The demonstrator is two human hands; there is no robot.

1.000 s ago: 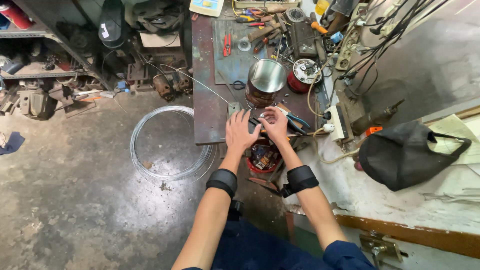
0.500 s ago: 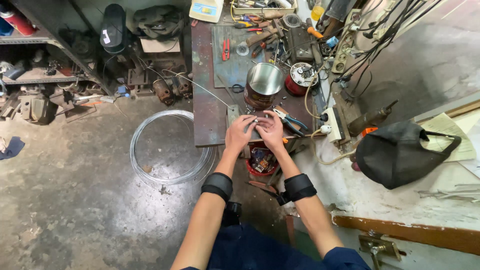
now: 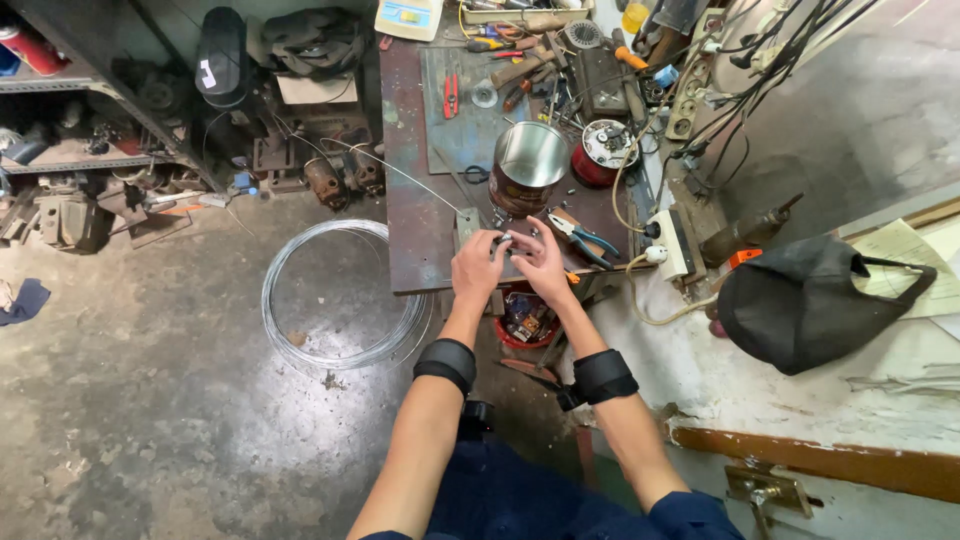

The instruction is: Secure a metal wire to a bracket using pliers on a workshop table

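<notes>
My left hand [image 3: 478,268] and my right hand [image 3: 542,267] meet over the near edge of a rusty metal workbench [image 3: 415,225]. Together their fingertips pinch a small dark part [image 3: 507,241] between them; its exact shape is too small to tell. Just beyond the hands stands an open shiny metal tin [image 3: 527,165]. Blue-handled pliers [image 3: 580,236] lie to the right of my right hand. A thin wire [image 3: 400,175] runs across the bench from the far left toward the hands.
A coil of silver wire [image 3: 335,295] lies on the concrete floor at left. Tools, a red spool [image 3: 600,155] and a power strip [image 3: 668,240] crowd the bench. A black bag [image 3: 805,300] sits at right. A red container [image 3: 522,318] stands under the bench.
Both hands have stayed together at the bench edge, fingers shifting slightly on the small part. The view has tilted a little.
</notes>
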